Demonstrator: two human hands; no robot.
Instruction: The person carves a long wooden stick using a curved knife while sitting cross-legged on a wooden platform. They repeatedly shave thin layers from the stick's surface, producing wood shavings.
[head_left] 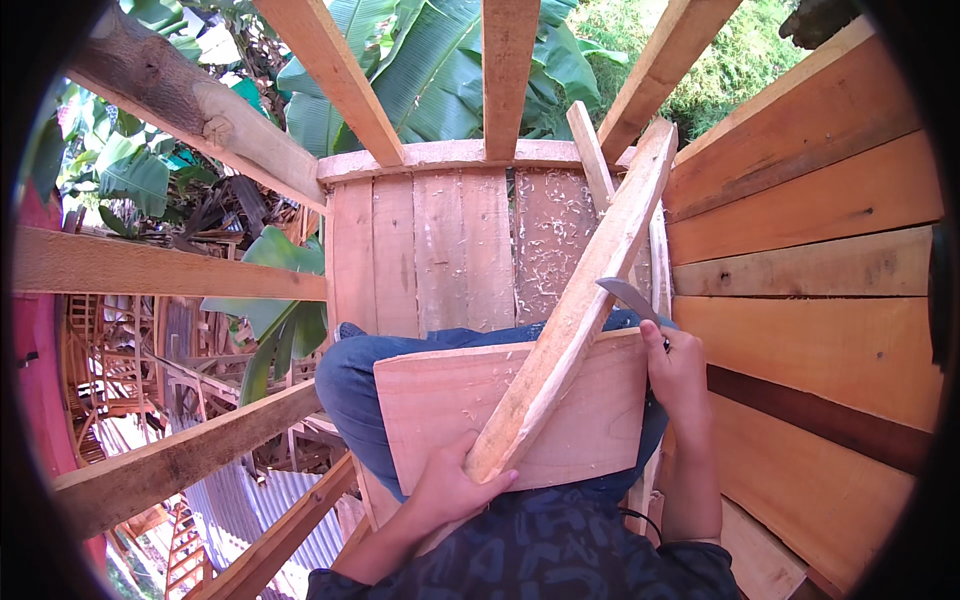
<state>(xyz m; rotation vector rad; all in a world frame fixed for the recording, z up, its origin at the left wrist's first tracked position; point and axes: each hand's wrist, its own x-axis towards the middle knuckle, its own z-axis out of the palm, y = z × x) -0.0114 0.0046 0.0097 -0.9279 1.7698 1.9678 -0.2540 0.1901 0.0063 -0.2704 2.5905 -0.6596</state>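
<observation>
Dark shirt fabric [520, 550] lay nearest the camera, at the near side of the flat board [440, 400]. Left hand [452, 485]: fingers were clamped on the near end of the wooden beam [570, 340], which crossed the flat board and projected past its far edge. Right hand [677, 367]: fingers were wrapped around the curved knife [630, 297] at the flat board's right edge; blade-to-beam contact could not be determined. Shavings [540, 232] lay on planks [393, 250] beyond the flat board.

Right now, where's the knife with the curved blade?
In the head view, the curved knife is right of centre, held in the right hand, near the flat board's upper right corner, its blade tip at the long timber's right edge.
</observation>
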